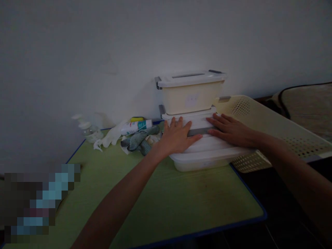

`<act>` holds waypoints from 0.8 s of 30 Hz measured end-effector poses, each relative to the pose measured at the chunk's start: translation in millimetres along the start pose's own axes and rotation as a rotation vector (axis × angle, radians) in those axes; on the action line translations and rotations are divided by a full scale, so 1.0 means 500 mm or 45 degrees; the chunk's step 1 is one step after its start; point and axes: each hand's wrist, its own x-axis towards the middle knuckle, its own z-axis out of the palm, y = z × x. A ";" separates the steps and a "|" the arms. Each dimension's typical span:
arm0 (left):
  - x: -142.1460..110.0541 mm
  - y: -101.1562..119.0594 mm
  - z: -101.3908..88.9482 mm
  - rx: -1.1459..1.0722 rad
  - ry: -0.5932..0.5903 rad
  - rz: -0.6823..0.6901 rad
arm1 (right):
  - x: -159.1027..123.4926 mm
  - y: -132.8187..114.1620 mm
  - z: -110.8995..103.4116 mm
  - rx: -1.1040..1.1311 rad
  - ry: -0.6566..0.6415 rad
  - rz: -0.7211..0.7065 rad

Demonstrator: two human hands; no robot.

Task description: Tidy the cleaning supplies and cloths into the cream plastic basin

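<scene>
Two white plastic storage boxes are stacked on a green table (160, 204) against the wall. The small upper box (191, 94) has a lid with grey clips. It rests on the back of the larger lower box's lid (207, 147). My left hand (176, 137) lies flat on that lid, fingers spread, beside a grey handle strip (198, 131). My right hand (230, 129) also lies flat on the lid, fingers stretched out toward the handle strip.
A cream perforated basket (272, 128) lies to the right of the boxes, overhanging the table edge. Left of the boxes lie a grey-green cloth (140, 140), a white tube (136, 126), a crumpled white glove (110, 137) and a clear pump bottle (89, 131). The lighting is dim.
</scene>
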 end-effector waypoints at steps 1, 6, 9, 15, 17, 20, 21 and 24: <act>0.001 -0.001 0.001 -0.007 0.006 -0.001 | 0.001 -0.003 -0.004 -0.019 -0.039 0.028; 0.002 -0.008 0.008 -0.078 0.058 -0.022 | 0.001 -0.020 -0.020 -0.010 -0.117 0.142; 0.002 -0.015 0.012 -0.103 0.097 -0.016 | -0.001 -0.026 -0.023 0.092 -0.060 0.153; 0.003 -0.025 0.024 -0.223 0.237 -0.035 | -0.006 -0.017 -0.014 0.156 0.056 0.212; 0.004 -0.028 0.028 -0.286 0.295 -0.044 | -0.006 -0.011 -0.008 0.177 0.093 0.219; 0.006 -0.033 0.034 -0.379 0.353 -0.035 | -0.004 -0.009 -0.006 0.257 0.151 0.200; 0.006 -0.034 0.035 -0.407 0.371 -0.026 | -0.003 -0.011 -0.008 0.309 0.178 0.202; 0.007 -0.039 0.036 -0.515 0.413 0.028 | -0.006 -0.020 -0.022 0.500 0.299 0.251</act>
